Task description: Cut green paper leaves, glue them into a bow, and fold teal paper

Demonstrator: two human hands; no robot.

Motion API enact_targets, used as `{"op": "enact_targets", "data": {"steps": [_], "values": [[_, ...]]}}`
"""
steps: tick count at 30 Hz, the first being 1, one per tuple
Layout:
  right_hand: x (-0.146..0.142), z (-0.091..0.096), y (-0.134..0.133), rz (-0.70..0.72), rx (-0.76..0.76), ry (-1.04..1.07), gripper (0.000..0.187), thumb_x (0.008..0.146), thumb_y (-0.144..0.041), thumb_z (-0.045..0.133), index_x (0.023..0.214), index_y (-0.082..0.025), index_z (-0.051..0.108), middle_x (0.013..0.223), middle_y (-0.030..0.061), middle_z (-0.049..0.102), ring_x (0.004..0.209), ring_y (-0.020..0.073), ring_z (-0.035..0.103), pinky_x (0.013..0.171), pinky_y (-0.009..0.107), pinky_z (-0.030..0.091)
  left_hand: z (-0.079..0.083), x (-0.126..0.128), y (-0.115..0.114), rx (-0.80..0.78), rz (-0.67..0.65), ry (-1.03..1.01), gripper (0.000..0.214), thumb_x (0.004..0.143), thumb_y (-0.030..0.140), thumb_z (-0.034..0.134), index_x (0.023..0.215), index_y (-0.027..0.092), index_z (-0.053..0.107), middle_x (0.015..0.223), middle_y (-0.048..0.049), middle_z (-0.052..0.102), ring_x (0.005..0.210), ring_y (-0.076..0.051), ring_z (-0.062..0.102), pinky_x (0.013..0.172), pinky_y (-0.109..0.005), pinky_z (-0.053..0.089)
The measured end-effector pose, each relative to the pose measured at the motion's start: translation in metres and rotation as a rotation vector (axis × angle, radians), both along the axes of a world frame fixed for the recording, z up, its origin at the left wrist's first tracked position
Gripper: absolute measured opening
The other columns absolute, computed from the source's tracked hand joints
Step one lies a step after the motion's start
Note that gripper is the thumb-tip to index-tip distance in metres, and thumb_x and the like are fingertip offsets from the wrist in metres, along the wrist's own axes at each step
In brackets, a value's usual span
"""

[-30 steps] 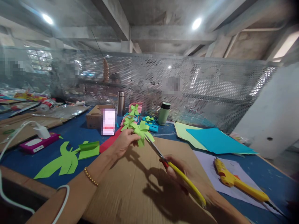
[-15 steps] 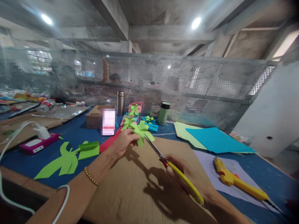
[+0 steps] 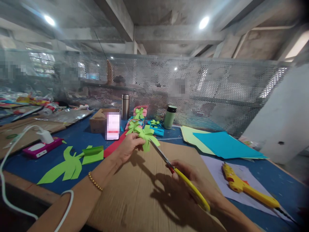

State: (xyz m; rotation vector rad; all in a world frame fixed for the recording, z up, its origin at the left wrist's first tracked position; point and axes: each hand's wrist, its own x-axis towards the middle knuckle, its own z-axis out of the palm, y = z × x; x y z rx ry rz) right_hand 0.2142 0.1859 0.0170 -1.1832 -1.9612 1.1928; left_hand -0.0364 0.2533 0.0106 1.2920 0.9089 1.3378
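Observation:
Between the thumb and fingers of my left hand is a light-green paper flower with several curled petals, held above the cardboard sheet. My right hand is closed around yellow-and-red-handled scissors. Their blades point up and left, and the tips meet the flower near its middle; whether they touch or press into the paper I cannot tell. Behind the flower are small pink and blue paper baskets with green paper flowers on them. Green paper cutouts lie left of my left forearm.
A yellow glue gun rests on purple paper at the right. Blue sheets lie behind it. A phone, a cardboard box, a steel flask and a green tumbler stand at the back. A power strip is left.
The whole view has shifted very slightly. My hands, the flower and the scissors keep nearly the same positions relative to each other.

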Motion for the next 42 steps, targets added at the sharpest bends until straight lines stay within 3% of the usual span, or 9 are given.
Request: {"op": "enact_targets", "data": {"steps": [7, 27, 30, 33, 37, 42], "values": [[-0.006, 0.013, -0.007, -0.018, -0.047, -0.003, 0.055, 0.075, -0.073, 0.063, 0.090, -0.020, 0.056, 0.068, -0.0044, 0.045, 0.056, 0.0085, 0.037, 0.047, 0.020, 0.032, 0.000, 0.000, 0.001, -0.012, 0.000, -0.006, 0.012, 0.063, 0.024, 0.068, 0.064, 0.013, 0.064, 0.061, -0.0041, 0.061, 0.054, -0.012, 0.052, 0.053, -0.026, 0.037], [-0.001, 0.007, -0.003, -0.034, 0.036, -0.099, 0.045, 0.077, -0.061, 0.062, 0.092, -0.019, 0.059, 0.076, 0.0003, 0.053, 0.068, 0.0147, 0.045, 0.058, 0.026, 0.038, 0.000, -0.002, 0.003, 0.002, 0.000, 0.002, 0.015, 0.063, 0.026, 0.067, 0.065, 0.013, 0.061, 0.061, -0.0019, 0.060, 0.053, -0.011, 0.052, 0.053, -0.025, 0.038], [-0.001, 0.008, -0.003, -0.038, 0.032, -0.110, 0.043, 0.076, -0.059, 0.062, 0.094, -0.020, 0.060, 0.079, 0.0013, 0.057, 0.071, 0.0162, 0.049, 0.063, 0.027, 0.041, 0.002, -0.004, 0.005, 0.016, 0.039, -0.003, 0.015, 0.063, 0.027, 0.066, 0.066, 0.014, 0.061, 0.061, -0.0016, 0.060, 0.053, -0.011, 0.053, 0.052, -0.025, 0.038], [0.000, 0.009, -0.004, -0.042, 0.028, -0.120, 0.044, 0.075, -0.058, 0.063, 0.097, -0.020, 0.060, 0.083, 0.0026, 0.060, 0.075, 0.0184, 0.054, 0.065, 0.028, 0.044, 0.001, -0.008, 0.010, 0.061, 0.167, 0.108, 0.012, 0.065, 0.027, 0.064, 0.065, 0.016, 0.059, 0.059, -0.0008, 0.059, 0.053, -0.012, 0.053, 0.053, -0.026, 0.039], [0.002, 0.008, 0.001, -0.096, 0.120, -0.178, 0.045, 0.078, -0.058, 0.058, 0.099, -0.019, 0.063, 0.078, 0.0022, 0.061, 0.072, 0.0192, 0.056, 0.061, 0.028, 0.043, -0.003, -0.016, 0.021, 0.124, 0.344, 0.302, 0.006, 0.062, 0.018, 0.065, 0.062, 0.017, 0.059, 0.060, 0.0002, 0.060, 0.056, -0.013, 0.052, 0.054, -0.025, 0.037], [0.019, -0.007, 0.025, -0.305, 0.461, -0.558, 0.038, 0.085, -0.048, 0.053, 0.106, -0.019, 0.064, 0.077, 0.0042, 0.066, 0.067, 0.0199, 0.058, 0.059, 0.029, 0.036, -0.005, -0.024, 0.024, 0.068, 0.244, 0.314, 0.010, 0.069, 0.024, 0.066, 0.067, 0.015, 0.063, 0.057, -0.0007, 0.059, 0.053, -0.013, 0.051, 0.052, -0.026, 0.036]]}}
